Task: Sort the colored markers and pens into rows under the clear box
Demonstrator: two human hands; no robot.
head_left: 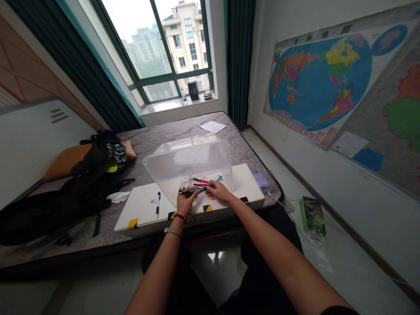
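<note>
Between finger and thumb, my left hand (186, 202) holds a dark pen with a bluish part (194, 190), lying roughly level. My right hand (218, 191) is closed at the pen's right end, its fingertips pinched there. Just behind both hands, a clear plastic bin (190, 155) is tipped so its open side faces me. Several red, black and blue pens (201, 180) lie in it, partly covered by my fingers. A white flat box (139, 208) lies under the bin. On its left part rests a black-and-white pen (158, 204), apart from my hands.
The box sits at the near edge of a grey mattress (183, 127). Left are a crumpled tissue (118, 197) and a black bag (36, 210). A blurred device (262, 180) with a white cable is at right. A green box (311, 214) stands on the floor.
</note>
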